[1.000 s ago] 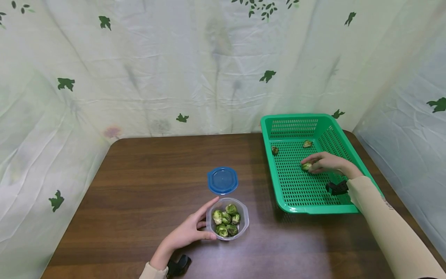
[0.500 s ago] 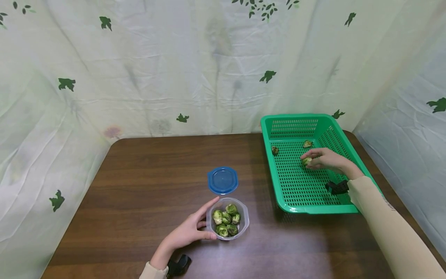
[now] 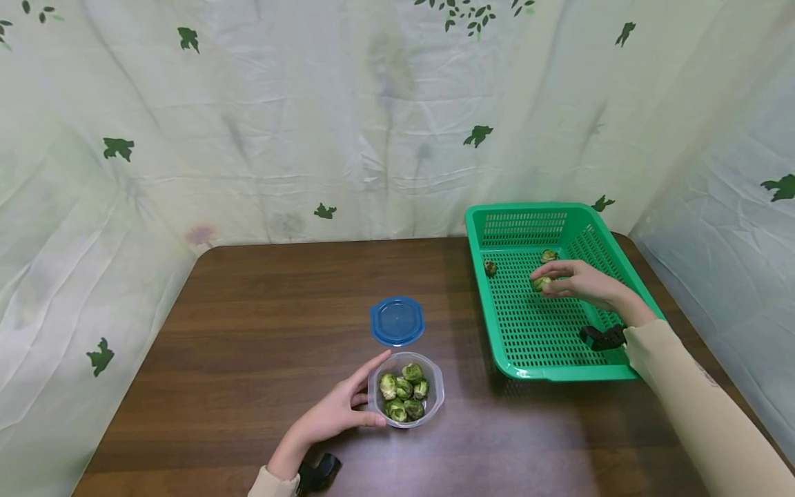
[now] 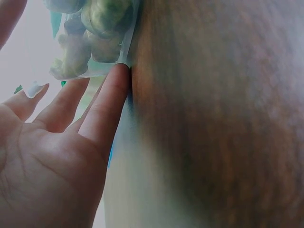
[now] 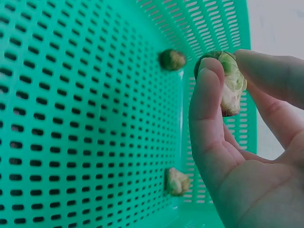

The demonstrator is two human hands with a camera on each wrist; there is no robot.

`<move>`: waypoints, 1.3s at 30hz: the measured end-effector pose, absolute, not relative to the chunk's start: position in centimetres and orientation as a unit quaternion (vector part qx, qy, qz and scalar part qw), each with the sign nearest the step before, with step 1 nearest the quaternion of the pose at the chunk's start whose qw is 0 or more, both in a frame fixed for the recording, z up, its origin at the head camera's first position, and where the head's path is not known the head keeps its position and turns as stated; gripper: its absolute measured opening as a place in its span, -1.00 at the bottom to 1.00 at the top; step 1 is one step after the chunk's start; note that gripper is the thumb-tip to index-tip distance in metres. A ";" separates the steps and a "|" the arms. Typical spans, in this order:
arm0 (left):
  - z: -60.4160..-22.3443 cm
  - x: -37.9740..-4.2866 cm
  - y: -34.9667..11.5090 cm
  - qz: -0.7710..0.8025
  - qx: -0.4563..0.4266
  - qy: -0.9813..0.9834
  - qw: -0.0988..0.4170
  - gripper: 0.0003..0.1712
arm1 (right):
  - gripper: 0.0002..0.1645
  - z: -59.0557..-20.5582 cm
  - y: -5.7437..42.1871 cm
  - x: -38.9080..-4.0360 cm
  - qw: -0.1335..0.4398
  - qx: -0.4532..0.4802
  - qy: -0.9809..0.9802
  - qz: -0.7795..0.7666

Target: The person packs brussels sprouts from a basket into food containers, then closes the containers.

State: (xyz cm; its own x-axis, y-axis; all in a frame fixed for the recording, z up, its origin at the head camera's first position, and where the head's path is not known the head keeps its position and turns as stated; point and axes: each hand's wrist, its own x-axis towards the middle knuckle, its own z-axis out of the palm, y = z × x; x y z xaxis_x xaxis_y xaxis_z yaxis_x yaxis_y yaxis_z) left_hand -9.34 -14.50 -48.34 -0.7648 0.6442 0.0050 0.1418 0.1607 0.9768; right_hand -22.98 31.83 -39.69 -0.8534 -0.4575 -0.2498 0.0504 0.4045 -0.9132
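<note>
My right hand (image 3: 580, 281) pinches a Brussels sprout (image 3: 540, 284) between thumb and fingertips over the green basket (image 3: 506, 369). In the right wrist view this sprout (image 5: 233, 90) shows its pale cut stem, lifted above the basket floor. Two more sprouts lie in the basket: one (image 3: 490, 268) by its left wall, another (image 3: 548, 256) near the back. At the table's front, the fairly straight fingers and thumb of my left hand (image 3: 341, 412) rest against the left side of a clear plastic container (image 3: 437, 386). Several sprouts (image 3: 404, 388) sit inside it.
A blue lid (image 3: 397, 322) lies flat on the brown wooden table (image 3: 279, 310), just behind the container. The basket stands at the table's back right, its walls rising around my right hand. A leaf-patterned curtain (image 3: 385, 117) hangs behind and at both sides.
My right hand has lifted the Brussels sprout from the basket floor and moved slightly back and left with it. The left hand and the container have stayed in place.
</note>
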 end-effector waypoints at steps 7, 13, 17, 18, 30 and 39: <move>-48.0 -9.3 -14.5 0.595 0.262 0.726 0.223 0.08 | -0.56 -38.8 31.0 -22.3 0.222 -0.133 0.804 -0.536; -47.9 -9.2 -14.4 0.603 0.256 0.719 0.233 0.10 | -0.60 -38.5 30.1 -22.1 0.210 -0.148 0.803 -0.537; -47.8 -9.2 -14.4 0.603 0.256 0.719 0.231 0.10 | -0.60 -38.2 29.6 -21.8 0.204 -0.155 0.801 -0.541; -47.8 -9.2 -14.4 0.603 0.254 0.720 0.231 0.10 | -0.59 -38.0 29.5 -21.7 0.203 -0.156 0.799 -0.543; -47.8 -9.2 -14.5 0.601 0.260 0.720 0.229 0.08 | -0.64 -36.7 27.1 -20.5 0.202 -0.202 0.778 -0.560; -48.0 -9.3 -14.5 0.602 0.265 0.719 0.225 0.06 | -0.66 -36.0 24.9 -19.5 0.217 -0.216 0.785 -0.539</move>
